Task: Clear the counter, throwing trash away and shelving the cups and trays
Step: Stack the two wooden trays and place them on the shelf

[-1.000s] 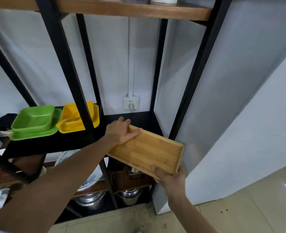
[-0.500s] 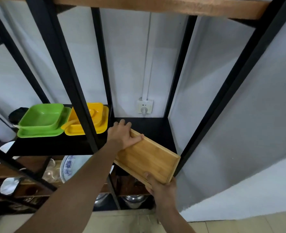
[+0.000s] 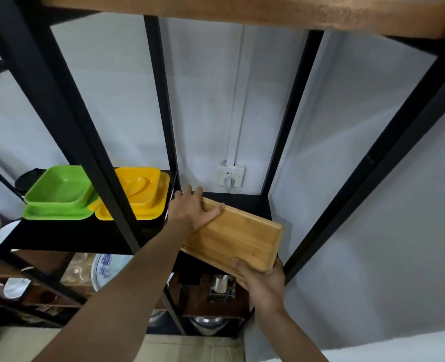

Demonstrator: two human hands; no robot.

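A rectangular wooden tray [image 3: 238, 237] lies partly over the front of the black shelf [image 3: 242, 201] in the right bay of a black metal rack. My left hand [image 3: 194, 210] grips the tray's far left corner, thumb across its top. My right hand [image 3: 261, 278] holds the tray's near edge from below, thumb on the rim. The tray tilts slightly, its near end sticking out past the shelf front.
On the same shelf to the left sit a green bowl on a green plate [image 3: 59, 194] and a yellow bowl on a yellow plate [image 3: 140, 194]. Black uprights [image 3: 85, 142] frame the bays. A wall socket [image 3: 231, 175] is behind. Lower shelves hold a blue-patterned plate [image 3: 106, 267] and metal pots [image 3: 208, 322].
Both hands have carried the tray a little further in over the black shelf. The view has moved closer to the rack and tilted up.
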